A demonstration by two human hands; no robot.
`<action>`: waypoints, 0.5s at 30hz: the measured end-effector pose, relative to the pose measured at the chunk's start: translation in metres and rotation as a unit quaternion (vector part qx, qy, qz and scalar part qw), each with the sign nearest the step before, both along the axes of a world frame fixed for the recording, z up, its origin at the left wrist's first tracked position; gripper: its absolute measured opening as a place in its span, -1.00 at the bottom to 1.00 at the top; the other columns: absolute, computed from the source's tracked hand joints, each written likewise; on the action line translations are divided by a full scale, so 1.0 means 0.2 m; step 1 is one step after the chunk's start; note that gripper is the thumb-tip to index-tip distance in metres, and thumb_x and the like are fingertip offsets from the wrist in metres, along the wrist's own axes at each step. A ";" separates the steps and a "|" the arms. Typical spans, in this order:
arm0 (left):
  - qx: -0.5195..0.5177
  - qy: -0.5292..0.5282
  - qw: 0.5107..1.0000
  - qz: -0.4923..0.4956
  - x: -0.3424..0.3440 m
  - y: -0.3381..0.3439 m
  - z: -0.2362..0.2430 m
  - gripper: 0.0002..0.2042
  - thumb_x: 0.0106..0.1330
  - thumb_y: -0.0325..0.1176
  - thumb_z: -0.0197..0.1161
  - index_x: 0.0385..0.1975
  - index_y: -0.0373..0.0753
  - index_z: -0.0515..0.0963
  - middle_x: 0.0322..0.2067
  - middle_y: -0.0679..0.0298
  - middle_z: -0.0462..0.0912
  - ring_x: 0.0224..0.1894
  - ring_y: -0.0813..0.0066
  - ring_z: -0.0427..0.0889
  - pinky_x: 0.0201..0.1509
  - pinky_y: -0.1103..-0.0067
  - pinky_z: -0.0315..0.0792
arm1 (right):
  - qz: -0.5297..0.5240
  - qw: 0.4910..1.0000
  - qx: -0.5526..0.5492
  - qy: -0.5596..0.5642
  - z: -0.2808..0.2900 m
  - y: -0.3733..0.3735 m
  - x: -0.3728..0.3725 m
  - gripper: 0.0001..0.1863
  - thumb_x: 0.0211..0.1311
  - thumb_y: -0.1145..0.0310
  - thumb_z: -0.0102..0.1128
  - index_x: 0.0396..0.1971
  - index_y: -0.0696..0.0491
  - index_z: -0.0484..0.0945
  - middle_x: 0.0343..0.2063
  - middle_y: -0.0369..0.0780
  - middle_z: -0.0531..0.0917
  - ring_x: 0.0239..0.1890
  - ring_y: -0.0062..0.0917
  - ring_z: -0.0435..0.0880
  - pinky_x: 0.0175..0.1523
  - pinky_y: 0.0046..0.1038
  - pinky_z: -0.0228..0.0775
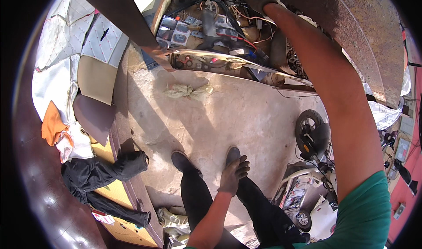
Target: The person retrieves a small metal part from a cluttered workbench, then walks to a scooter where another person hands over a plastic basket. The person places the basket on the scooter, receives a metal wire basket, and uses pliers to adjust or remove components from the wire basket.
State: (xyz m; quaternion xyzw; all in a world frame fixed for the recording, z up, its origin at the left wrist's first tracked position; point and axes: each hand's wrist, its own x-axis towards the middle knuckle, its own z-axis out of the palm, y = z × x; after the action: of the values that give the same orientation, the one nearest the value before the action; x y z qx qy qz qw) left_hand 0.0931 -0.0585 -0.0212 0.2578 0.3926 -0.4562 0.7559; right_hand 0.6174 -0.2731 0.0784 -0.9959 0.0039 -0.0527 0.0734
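Observation:
My right hand (259, 1), in a dark glove, reaches into a crowded open drawer (198, 55) at the top; its fingertips are hard to make out among cables and wires (235, 16). The drawer also holds a grey tool-like object (209, 27), blister packs (176, 31) and small metal parts (294, 53). My left hand (234, 174), also gloved, hangs low over my right leg and shoe, fingers loosely curved and apart, holding nothing.
A bench (134, 196) on the left bears quilted sheets, cloths and black garments (101, 174). A scooter (307, 137) stands at lower right behind my arm. A knotted sack (187, 91) lies on the concrete floor (211, 117). A dark post (114, 16) rises beside the drawer.

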 end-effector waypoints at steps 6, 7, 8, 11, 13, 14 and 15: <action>0.005 0.007 1.000 -0.010 0.02 -0.03 0.00 -0.42 0.38 0.09 0.25 0.20 -0.25 0.55 -0.06 0.24 0.69 -0.09 0.44 0.65 0.07 0.46 0.44 | 0.002 1.000 0.010 -0.010 -0.01 -0.04 -0.03 -0.65 0.39 0.19 0.15 0.06 0.02 0.64 -0.13 -0.01 0.74 -0.11 -0.09 0.73 0.04 -0.13 0.56; 0.004 0.007 1.000 -0.010 0.02 -0.02 -0.01 -0.42 0.38 0.09 0.25 0.20 -0.25 0.55 -0.06 0.24 0.69 -0.08 0.44 0.65 0.07 0.46 0.44 | 0.002 1.000 0.008 -0.014 -0.02 -0.05 -0.03 -0.65 0.38 0.19 0.15 0.06 0.02 0.64 -0.13 0.00 0.74 -0.11 -0.09 0.73 0.04 -0.13 0.56; 0.003 0.005 1.000 -0.007 0.02 -0.02 -0.01 -0.42 0.38 0.09 0.25 0.20 -0.25 0.55 -0.06 0.24 0.70 -0.08 0.44 0.65 0.07 0.46 0.44 | 0.004 1.000 0.011 -0.014 -0.03 -0.05 -0.04 -0.65 0.38 0.19 0.15 0.06 0.02 0.64 -0.13 0.00 0.74 -0.11 -0.09 0.73 0.04 -0.13 0.56; -0.003 0.005 1.000 -0.002 0.01 -0.01 -0.02 -0.42 0.38 0.08 0.25 0.21 -0.25 0.55 -0.06 0.24 0.70 -0.08 0.44 0.66 0.07 0.46 0.44 | 0.007 1.000 0.014 -0.018 -0.03 -0.05 -0.05 -0.65 0.38 0.19 0.16 0.05 0.03 0.64 -0.13 0.00 0.74 -0.11 -0.08 0.73 0.04 -0.12 0.56; -0.010 0.001 1.000 0.004 0.00 -0.01 -0.04 -0.42 0.38 0.08 0.24 0.21 -0.25 0.55 -0.06 0.24 0.70 -0.08 0.44 0.66 0.06 0.47 0.44 | 0.011 1.000 0.023 -0.019 -0.02 -0.04 -0.06 -0.65 0.38 0.19 0.16 0.04 0.03 0.64 -0.13 0.01 0.74 -0.12 -0.08 0.73 0.04 -0.12 0.55; -0.006 0.002 1.000 0.001 0.00 0.00 -0.04 -0.42 0.39 0.08 0.24 0.21 -0.27 0.55 -0.04 0.22 0.70 -0.07 0.41 0.67 0.08 0.44 0.47 | 0.015 0.999 0.030 -0.019 -0.01 -0.03 -0.07 -0.65 0.38 0.19 0.16 0.04 0.03 0.64 -0.13 0.01 0.74 -0.12 -0.07 0.72 0.04 -0.12 0.55; -0.007 -0.001 1.000 0.002 0.00 0.00 -0.05 -0.42 0.39 0.07 0.24 0.21 -0.28 0.54 -0.03 0.20 0.70 -0.06 0.37 0.68 0.10 0.41 0.49 | 0.022 0.999 0.039 -0.020 0.00 -0.02 -0.09 -0.65 0.38 0.19 0.16 0.04 0.03 0.64 -0.13 0.01 0.74 -0.12 -0.07 0.72 0.04 -0.12 0.55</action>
State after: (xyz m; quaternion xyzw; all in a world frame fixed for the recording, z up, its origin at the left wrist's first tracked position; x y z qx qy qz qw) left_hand 0.0936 -0.0593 -0.0307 0.2521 0.3896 -0.4572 0.7587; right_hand 0.6004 -0.2764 0.0790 -0.9909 -0.0170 -0.0707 0.1136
